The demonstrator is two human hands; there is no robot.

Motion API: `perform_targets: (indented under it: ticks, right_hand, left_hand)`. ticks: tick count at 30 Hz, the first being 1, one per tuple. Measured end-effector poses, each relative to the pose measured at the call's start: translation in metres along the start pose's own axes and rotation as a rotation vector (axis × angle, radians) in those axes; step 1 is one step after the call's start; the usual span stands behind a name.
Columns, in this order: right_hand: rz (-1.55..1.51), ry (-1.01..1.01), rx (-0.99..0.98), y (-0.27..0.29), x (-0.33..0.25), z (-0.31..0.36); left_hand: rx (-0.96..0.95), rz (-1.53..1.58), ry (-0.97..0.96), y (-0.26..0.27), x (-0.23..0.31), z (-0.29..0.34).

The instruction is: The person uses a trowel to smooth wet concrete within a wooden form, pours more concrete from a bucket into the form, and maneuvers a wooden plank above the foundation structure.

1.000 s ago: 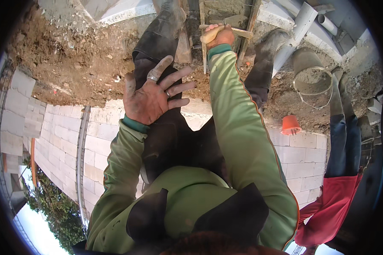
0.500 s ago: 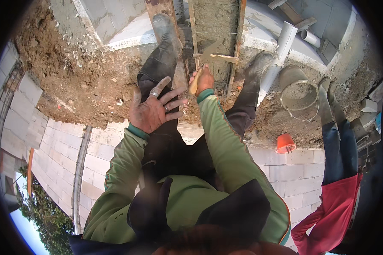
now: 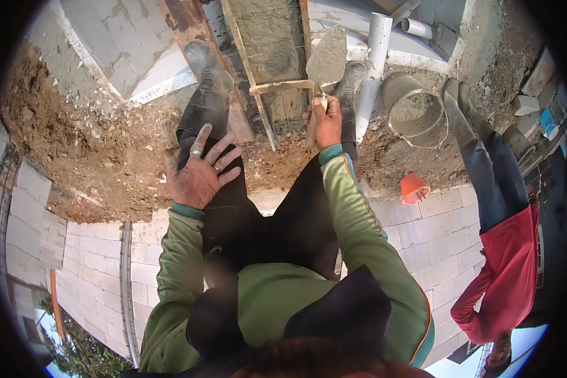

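Note:
My right hand [image 3: 327,123] is closed round the pale handle of a trowel [image 3: 328,55]. Its broad blade points away from me and is coated in grey mortar, just right of a wooden form [image 3: 242,50]. Wet grey concrete [image 3: 276,38] fills the form between its two boards. A short wooden crosspiece [image 3: 282,87] bridges them near the close end. My left hand [image 3: 201,179] holds nothing; its fingers are spread, palm up, above my left thigh, with rings on two fingers.
A white pipe [image 3: 374,72] leans right of my right boot. Beyond it stands a bucket [image 3: 394,94] holding grey mix, beside a co-worker in a red top [image 3: 507,271]. A small orange bucket [image 3: 414,188] lies tipped nearer me. A plank [image 3: 189,25] runs under my left boot.
The trowel has swung from over the concrete to the right of the form, its blade now visibly loaded with mortar. My left hand remains spread. The whole view has shifted.

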State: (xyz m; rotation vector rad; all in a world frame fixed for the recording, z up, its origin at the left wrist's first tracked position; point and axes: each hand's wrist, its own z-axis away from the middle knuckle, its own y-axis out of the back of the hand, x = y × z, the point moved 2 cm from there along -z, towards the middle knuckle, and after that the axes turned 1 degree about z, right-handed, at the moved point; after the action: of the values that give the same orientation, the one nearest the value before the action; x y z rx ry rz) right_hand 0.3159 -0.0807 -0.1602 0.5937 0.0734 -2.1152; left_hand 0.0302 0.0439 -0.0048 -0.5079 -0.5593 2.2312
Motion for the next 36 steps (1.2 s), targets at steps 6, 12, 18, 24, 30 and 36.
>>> perform_targets:
  ticks: [6,12,18,24,30,36]
  right_hand:
    - [0.761,0.104,0.661,0.277,0.044,-0.023]
    - [1.06,-0.622,0.602,0.433,0.078,-0.142]
    - [-0.527,-0.437,0.511,0.375,0.076,-0.253]
    - [-0.868,-0.175,0.532,0.336,0.066,-0.199]
    - [-0.9,0.007,0.717,0.325,0.072,-0.153]
    - [-0.63,0.077,0.811,0.324,0.071,-0.053]
  left_hand:
    - [0.015,-0.024,0.017,-0.012,-0.019,-0.014]
    - [0.125,-0.241,0.044,-0.012,-0.062,-0.036]
    - [0.217,-0.329,0.015,-0.014,-0.096,-0.055]
    - [0.267,-0.392,0.091,-0.02,-0.113,-0.072]
    - [0.241,-0.38,0.108,-0.025,-0.105,-0.073]
    - [0.152,-0.322,0.119,-0.027,-0.085,-0.064]
